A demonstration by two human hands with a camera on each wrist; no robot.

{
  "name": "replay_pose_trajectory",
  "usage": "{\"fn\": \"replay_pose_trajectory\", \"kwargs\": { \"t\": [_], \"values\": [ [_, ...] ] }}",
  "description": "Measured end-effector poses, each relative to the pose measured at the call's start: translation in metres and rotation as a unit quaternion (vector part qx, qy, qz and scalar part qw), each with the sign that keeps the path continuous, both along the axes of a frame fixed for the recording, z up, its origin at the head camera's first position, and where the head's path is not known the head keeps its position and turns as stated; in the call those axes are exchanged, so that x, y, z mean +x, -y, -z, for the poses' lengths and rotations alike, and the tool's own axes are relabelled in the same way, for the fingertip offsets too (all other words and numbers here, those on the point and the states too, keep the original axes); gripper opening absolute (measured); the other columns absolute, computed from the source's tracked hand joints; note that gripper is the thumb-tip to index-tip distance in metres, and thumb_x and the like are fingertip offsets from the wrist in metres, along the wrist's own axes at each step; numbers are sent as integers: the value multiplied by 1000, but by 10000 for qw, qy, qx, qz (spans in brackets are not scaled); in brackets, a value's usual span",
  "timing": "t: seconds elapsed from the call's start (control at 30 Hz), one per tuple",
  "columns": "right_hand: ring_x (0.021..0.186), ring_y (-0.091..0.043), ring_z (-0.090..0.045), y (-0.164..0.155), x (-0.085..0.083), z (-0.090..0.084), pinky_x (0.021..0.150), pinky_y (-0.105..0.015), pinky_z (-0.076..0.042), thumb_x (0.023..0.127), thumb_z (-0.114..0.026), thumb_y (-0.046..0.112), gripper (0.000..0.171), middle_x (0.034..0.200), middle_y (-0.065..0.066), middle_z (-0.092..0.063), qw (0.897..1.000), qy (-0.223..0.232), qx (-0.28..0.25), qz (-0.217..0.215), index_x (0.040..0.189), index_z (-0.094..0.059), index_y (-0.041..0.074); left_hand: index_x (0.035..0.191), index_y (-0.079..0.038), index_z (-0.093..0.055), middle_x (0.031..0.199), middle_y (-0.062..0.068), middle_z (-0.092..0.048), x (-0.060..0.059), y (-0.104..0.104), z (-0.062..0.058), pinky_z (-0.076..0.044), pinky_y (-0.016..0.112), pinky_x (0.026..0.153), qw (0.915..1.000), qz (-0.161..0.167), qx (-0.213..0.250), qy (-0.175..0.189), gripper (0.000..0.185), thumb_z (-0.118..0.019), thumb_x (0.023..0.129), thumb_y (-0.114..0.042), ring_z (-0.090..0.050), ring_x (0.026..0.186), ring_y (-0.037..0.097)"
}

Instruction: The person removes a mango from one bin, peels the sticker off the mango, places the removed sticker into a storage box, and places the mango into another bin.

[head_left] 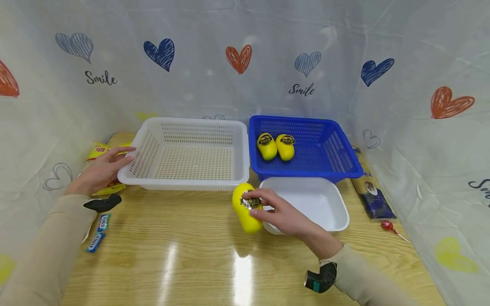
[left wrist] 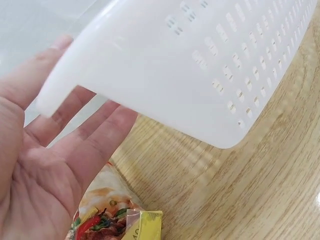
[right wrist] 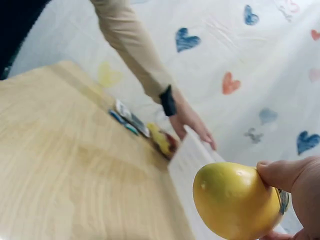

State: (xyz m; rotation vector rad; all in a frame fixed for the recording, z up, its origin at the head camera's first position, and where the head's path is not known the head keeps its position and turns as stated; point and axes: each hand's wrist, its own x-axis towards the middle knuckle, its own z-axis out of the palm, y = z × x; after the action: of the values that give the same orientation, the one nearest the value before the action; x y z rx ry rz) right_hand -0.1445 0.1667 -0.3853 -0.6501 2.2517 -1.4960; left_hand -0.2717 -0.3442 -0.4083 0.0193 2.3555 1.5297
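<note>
Nearest you, your right hand (head_left: 285, 216) holds a yellow egg-shaped plastic capsule with a dark round label (head_left: 246, 208) just above the pale wooden bench (head_left: 199, 259); its grip is closed round the capsule, fingers curled over the labelled top and thumb against the side, as the right wrist view shows with the capsule (right wrist: 235, 200) pinched at the thumb tip. Just right of the capsule, touching your hand's far side, sits a shallow white plastic tray (head_left: 329, 204).

To the left, two small blue-wrapped candies (head_left: 98, 231) lie on the bench beside your left sleeve. Your left hand (head_left: 101, 170) rests with fingers straight and relaxed against the left rim of a white perforated plastic basket (head_left: 191, 123), gripping nothing; the left wrist view shows the open palm (left wrist: 55, 165) under that rim (left wrist: 165, 80), with a yellow printed snack packet (left wrist: 120, 220) lying below it.

Farther back on the right, a blue perforated plastic basket (head_left: 325, 127) holds two more yellow capsules (head_left: 275, 146) side by side, touching. Right of it lie a dark blue packet (head_left: 375, 199) and a red lollipop (head_left: 388, 225).
</note>
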Motion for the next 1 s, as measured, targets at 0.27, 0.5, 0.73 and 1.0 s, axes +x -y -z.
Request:
{"fn": "replay_pose_trajectory", "kwargs": {
  "t": [0.27,0.5,0.73,1.0],
  "values": [
    [120,-26,-46,34,17,32,97,-44,-40,100,-57,30,35,143,0,-43,9980,542,-18,-338,135,-55,28,153,-26,-26,139,8,-41,0,-1,1,-55,33,79,10000,7,79,22,69,-51,95,-54,-63,96,15],
    [120,-20,-43,52,19,61,94,-41,-40,97,-61,33,33,141,0,-46,9986,165,485,162,130,-59,33,152,-25,-27,132,1,-47,2,-3,-1,-55,33,80,9999,-57,97,-45,68,-52,96,-53,-63,96,14],
    [114,-24,-44,57,9,69,95,-42,-39,98,-60,33,33,147,-10,-31,9970,45,612,468,131,-58,32,152,-24,-28,130,-1,-48,2,-3,1,-55,33,79,9999,-52,74,-78,68,-52,95,-53,-63,95,14],
    [132,-35,-37,61,-1,76,101,-51,-39,97,-61,29,32,148,-19,-30,9961,-288,359,746,129,-61,26,153,-27,-27,135,3,-44,2,-1,1,-55,32,79,10000,-50,15,-76,68,-50,96,-54,-62,95,12]
  ]
}}
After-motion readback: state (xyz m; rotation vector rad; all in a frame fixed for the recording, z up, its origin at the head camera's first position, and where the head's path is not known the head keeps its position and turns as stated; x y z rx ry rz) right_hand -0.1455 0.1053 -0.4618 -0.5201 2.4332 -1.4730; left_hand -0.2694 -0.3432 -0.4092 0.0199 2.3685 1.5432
